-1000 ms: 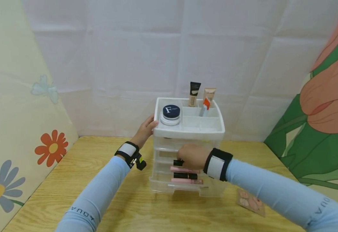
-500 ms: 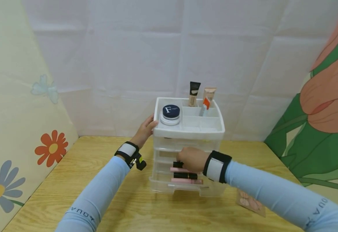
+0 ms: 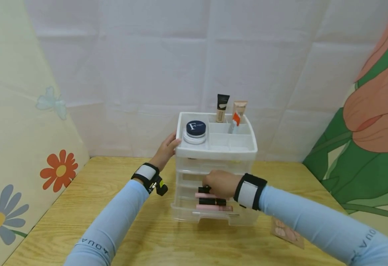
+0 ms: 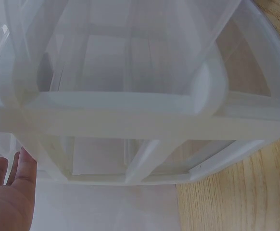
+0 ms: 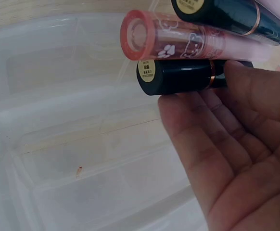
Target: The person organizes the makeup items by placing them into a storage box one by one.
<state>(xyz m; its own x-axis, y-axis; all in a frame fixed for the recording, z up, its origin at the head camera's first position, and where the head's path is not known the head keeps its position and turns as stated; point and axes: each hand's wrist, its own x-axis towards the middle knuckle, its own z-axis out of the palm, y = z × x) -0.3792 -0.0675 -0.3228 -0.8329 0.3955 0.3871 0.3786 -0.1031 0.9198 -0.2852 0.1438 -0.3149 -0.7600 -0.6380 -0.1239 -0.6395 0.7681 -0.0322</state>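
My left hand (image 3: 163, 152) steadies the left side of a white plastic drawer organizer (image 3: 216, 153). In the left wrist view its fingers (image 4: 27, 171) lie fairly straight against the frame. Over the pulled-out clear bottom drawer (image 3: 183, 215), my right hand (image 3: 222, 183) pinches a black lipstick (image 5: 176, 77) with a gold band between thumb and fingers. Right beside that lipstick lies a pink lip gloss tube (image 5: 161, 38), followed by another black lipstick (image 5: 234, 17). A second pink tube (image 3: 210, 208) lies nearest the drawer front.
On the organizer's top tray are a dark-lidded round jar (image 3: 196, 128), a black-capped tube (image 3: 222, 108), a beige tube (image 3: 240, 106) and an orange-tipped tube (image 3: 235, 120). A flat pinkish card (image 3: 288, 233) lies on the wooden table (image 3: 140, 236), partly behind my right forearm.
My right hand has dropped slightly over the drawer, with its fingers at the same lipstick. The left hand keeps its place on the organizer.
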